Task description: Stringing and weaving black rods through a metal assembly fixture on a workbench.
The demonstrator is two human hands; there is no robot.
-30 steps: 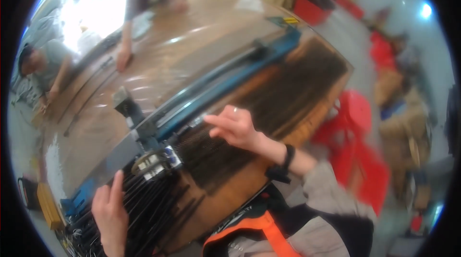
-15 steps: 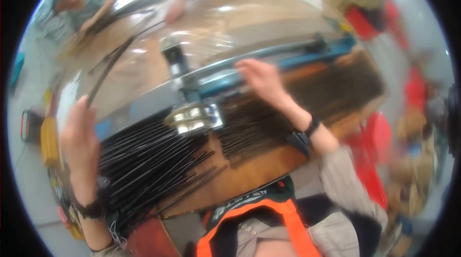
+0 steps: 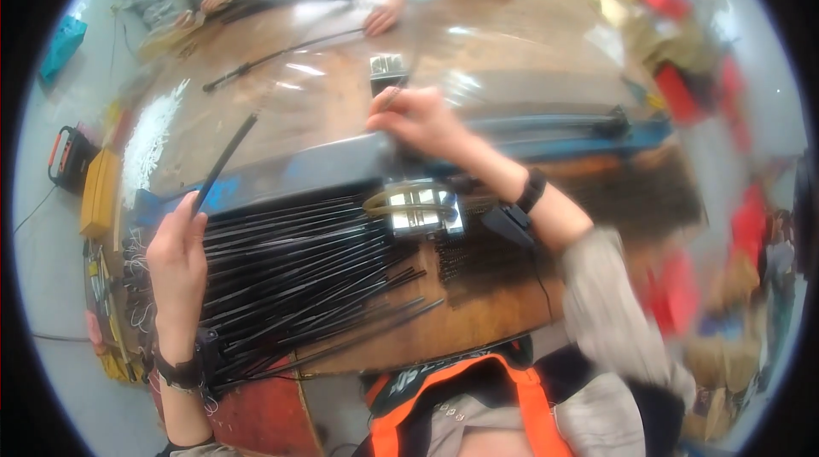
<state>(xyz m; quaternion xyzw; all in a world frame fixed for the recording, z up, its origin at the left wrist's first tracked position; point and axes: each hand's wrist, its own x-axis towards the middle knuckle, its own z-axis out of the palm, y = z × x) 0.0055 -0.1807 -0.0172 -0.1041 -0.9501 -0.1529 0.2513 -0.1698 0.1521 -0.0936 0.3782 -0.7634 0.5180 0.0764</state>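
My left hand (image 3: 177,256) is closed around the lower end of a black rod (image 3: 226,158), which slants up and away to the right over the table. My right hand (image 3: 418,122) is raised above the far side of a metal fixture, thumb and fingers pinched together. A thin dark thing shows at its fingertips, too blurred to name. The fixture (image 3: 422,209) has shiny metal blocks with a tan ring around them. Many thin black rods (image 3: 281,261) lie in a loose bundle between my left hand and the fixture.
A blue-grey rail (image 3: 546,134) runs along the table beyond the rods. Across the wooden table (image 3: 316,107), co-workers' hands (image 3: 381,20) rest near another dark rod (image 3: 286,54). White strands (image 3: 153,141) lie at the left edge, beside a yellow box (image 3: 100,192).
My right hand has gone from open fingers over the rail to a pinch behind the fixture. My left hand still holds the rod. The whole view has shifted.
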